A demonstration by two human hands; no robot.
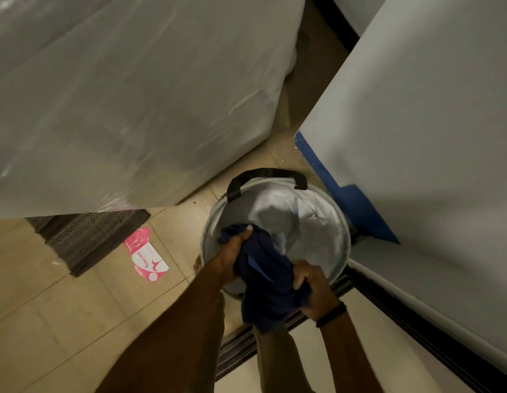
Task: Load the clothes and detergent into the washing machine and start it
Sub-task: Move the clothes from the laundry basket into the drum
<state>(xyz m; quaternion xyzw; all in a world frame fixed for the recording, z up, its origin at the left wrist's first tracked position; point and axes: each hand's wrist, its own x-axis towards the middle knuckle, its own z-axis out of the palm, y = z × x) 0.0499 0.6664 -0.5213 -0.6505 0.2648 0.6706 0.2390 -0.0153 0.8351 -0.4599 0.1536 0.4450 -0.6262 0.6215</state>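
Observation:
A round grey laundry basket (209,222) with a black strap handle (268,173) stands on the tiled floor, with pale cloth (312,219) lying inside it. Over its near rim I hold a dark navy garment (268,285) bunched between both hands. My left hand (232,248) grips its upper end, thumb on top. My right hand (313,285) clutches the lower part; a black band sits on that wrist. The washing machine's drum and controls are not in view.
A large plastic-wrapped white appliance (133,103) fills the upper left. A white wall or door with a blue patch (357,205) rises on the right. A pink packet (146,259) and a dark ribbed mat (85,236) lie on the floor. A dark floor track (275,333) runs under my arms.

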